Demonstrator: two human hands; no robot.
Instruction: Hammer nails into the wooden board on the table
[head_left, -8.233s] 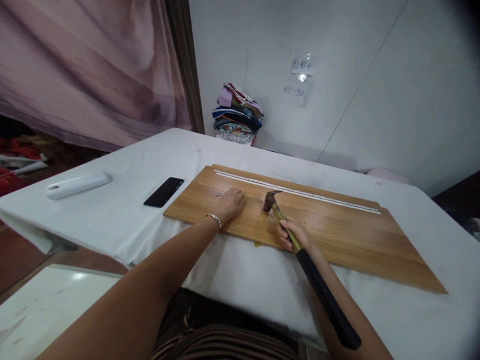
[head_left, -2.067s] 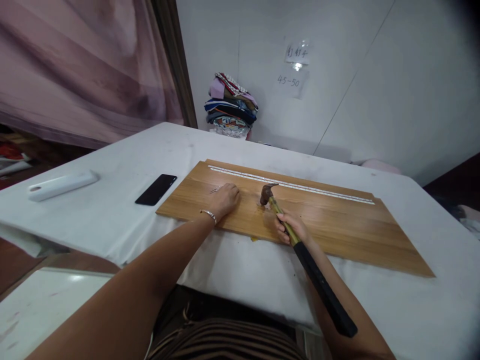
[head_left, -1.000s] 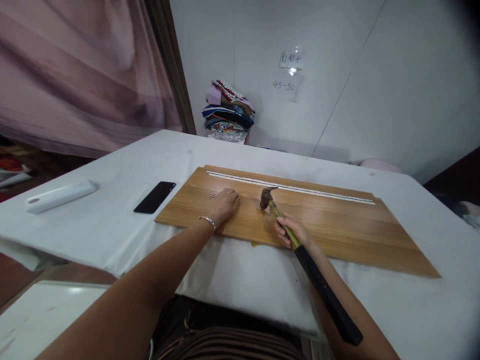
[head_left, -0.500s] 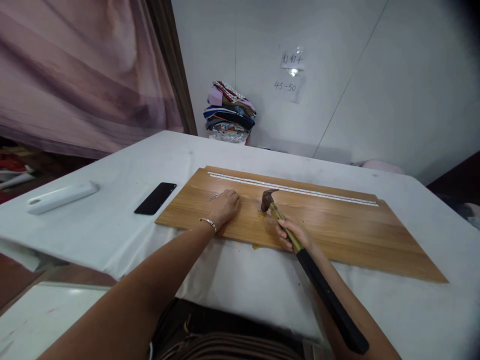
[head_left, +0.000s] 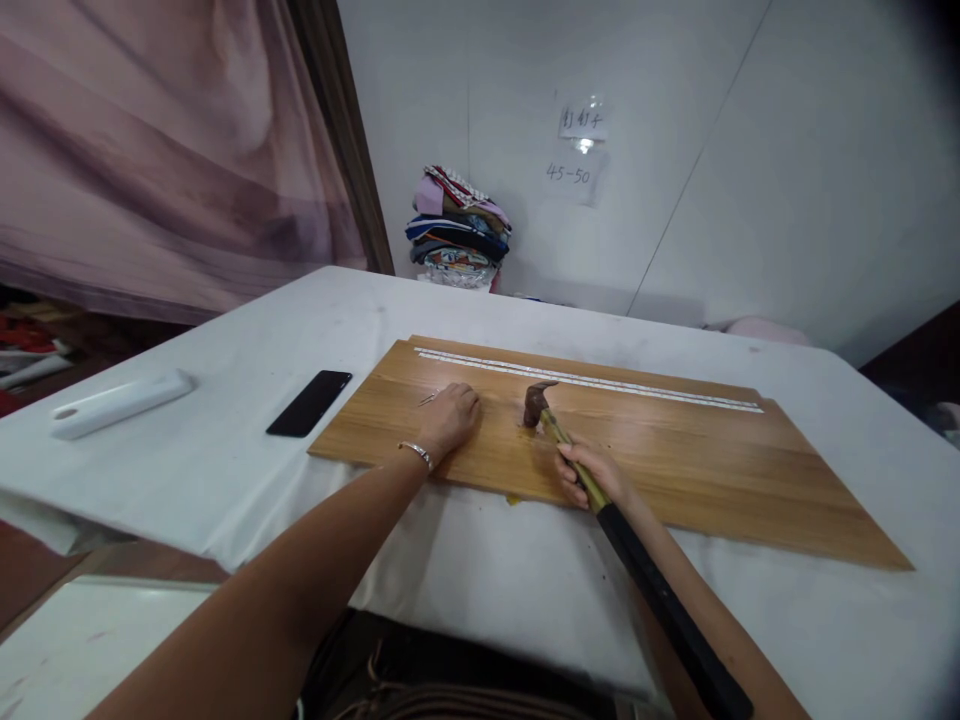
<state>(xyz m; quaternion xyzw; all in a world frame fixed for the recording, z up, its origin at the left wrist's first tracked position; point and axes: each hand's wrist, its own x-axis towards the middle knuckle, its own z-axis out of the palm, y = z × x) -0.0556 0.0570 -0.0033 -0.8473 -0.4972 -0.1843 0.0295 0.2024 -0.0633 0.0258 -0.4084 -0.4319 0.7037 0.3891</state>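
Note:
My right hand (head_left: 591,470) grips a claw hammer (head_left: 570,447) high on its handle, on the yellowish part above the black grip. The rusty hammer head points down over the wooden board (head_left: 720,480), close above or touching it; I cannot tell which. Whatever lies directly beneath the head is hidden. On the board to the left rests my left hand (head_left: 452,415), fingers curled and drawn together, a bracelet at the wrist. Its fingertips are turned away, so anything inside stays unseen. Several thin nails (head_left: 429,397) lie just left of this hand.
Two white measuring strips (head_left: 585,378) run along the board's far edge. A black phone (head_left: 309,403) and a white long-handled object (head_left: 122,402) lie leftward on the white-covered table (head_left: 360,310). Behind stands a pile of folded cloth (head_left: 459,230), near the wall; a pink curtain (head_left: 172,140) hangs left.
The view has shifted slightly. Both hands keep nearly the same places on the board, and the hammer head stays low over the same spot.

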